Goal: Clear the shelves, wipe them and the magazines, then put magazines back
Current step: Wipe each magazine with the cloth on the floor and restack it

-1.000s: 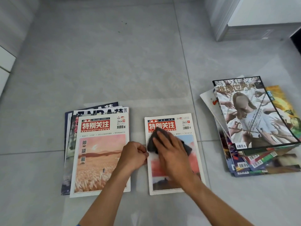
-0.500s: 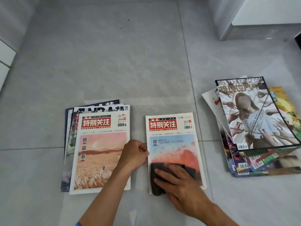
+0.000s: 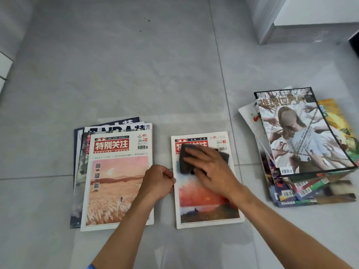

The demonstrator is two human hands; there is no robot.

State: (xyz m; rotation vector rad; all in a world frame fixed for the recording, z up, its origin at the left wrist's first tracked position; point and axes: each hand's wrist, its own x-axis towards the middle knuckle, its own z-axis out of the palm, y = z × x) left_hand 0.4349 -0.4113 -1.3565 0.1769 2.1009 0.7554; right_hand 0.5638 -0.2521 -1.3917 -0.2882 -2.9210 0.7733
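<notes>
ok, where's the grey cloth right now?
Head view, centre-right: the grey cloth lies under the right hand on the top part of the middle magazine, over its red title.

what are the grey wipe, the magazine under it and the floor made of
Grey cloth: looks like soft fabric, matte, creasing under the right hand. Magazine: paper, cover faintly glossy, edges thin. Floor: probably glazed ceramic tile, given its grout lines and soft sheen.
</notes>
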